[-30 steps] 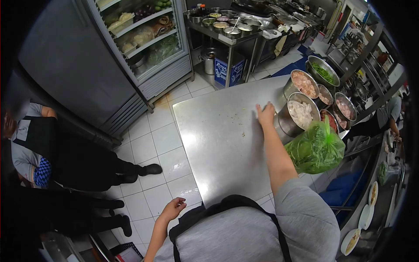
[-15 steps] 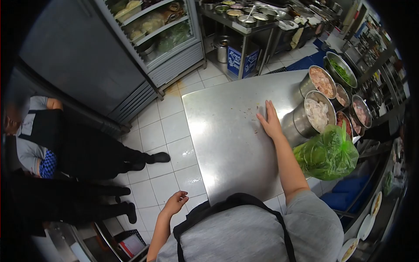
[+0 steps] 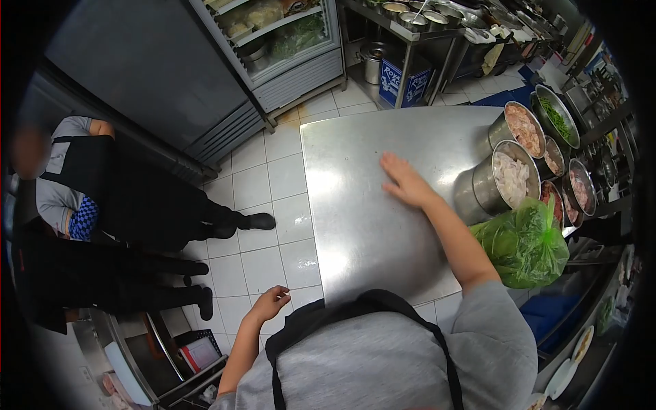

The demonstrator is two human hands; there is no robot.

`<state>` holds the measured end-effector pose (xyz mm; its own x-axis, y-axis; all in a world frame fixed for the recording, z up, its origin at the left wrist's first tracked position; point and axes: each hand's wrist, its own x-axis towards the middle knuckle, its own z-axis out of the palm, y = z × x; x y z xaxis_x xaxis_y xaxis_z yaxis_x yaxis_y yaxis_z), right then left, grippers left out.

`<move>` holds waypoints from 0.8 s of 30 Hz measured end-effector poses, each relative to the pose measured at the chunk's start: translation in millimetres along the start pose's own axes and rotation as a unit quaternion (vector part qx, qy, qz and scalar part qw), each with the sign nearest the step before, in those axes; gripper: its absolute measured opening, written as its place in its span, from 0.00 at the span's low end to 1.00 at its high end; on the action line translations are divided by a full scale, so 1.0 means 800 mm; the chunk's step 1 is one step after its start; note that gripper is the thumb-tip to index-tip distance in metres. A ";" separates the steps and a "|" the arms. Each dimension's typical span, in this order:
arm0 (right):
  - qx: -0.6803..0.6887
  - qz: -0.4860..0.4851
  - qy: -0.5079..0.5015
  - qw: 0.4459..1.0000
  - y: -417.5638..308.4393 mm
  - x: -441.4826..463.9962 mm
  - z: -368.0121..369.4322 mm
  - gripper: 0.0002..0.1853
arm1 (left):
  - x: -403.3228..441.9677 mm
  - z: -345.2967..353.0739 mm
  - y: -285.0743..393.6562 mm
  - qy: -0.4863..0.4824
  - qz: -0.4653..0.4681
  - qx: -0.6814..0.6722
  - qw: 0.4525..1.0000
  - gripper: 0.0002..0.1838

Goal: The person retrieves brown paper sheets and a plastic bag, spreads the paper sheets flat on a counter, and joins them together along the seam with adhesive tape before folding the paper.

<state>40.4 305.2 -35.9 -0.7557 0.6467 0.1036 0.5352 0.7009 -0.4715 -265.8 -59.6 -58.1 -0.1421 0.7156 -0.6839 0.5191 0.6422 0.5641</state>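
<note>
Head view, with right hand (image 3: pixel 408 183) spread flat and empty at tabletop (image 3: pixel 369 239) and left hand (image 3: pixel 270 303) loosely curled, seemingly empty, could knock bag (image 3: pixel 521 247) off by sweeping too far right

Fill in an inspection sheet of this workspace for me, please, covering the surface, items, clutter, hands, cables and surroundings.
Surface: steel table, shiny with bright reflections.
Job's things: metal containers of food along the table's right side; tied green bag beside them.
Clutter: containers crowded closely together.
Grips: right grip palm down at the table, whether touching unclear; left grip loosely bent off the near-left corner, nothing seen in it.
Cables: nothing seen.
Surroundings: glass-door fridge, tiled floor, person standing left.
</note>
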 end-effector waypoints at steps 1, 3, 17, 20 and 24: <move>0.024 -0.037 -0.042 0.998 -0.016 -0.016 0.001 0.31 | 0.001 0.003 -0.008 0.005 0.002 -0.002 1.000 0.19; 0.120 -0.027 -0.054 0.991 -0.028 -0.030 -0.013 0.32 | -0.002 0.005 -0.010 0.016 0.003 -0.009 1.000 0.19; 0.004 -0.078 -0.064 0.995 -0.014 0.060 0.026 0.32 | -0.042 0.054 -0.049 0.031 -0.035 -0.032 0.998 0.18; 0.076 -0.112 -0.165 0.977 -0.076 -0.025 0.003 0.32 | 0.010 0.065 -0.047 0.115 0.102 -0.148 0.977 0.17; 0.204 0.097 0.028 0.974 -0.035 -0.113 -0.010 0.38 | 0.071 0.036 0.069 0.191 0.170 -0.529 0.809 0.29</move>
<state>96.3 229.4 -25.0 -0.6275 0.7784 0.0201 0.4631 0.3938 -0.7940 -221.2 8.2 -79.3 -0.4981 0.8031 -0.3270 -0.3999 0.1219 0.9084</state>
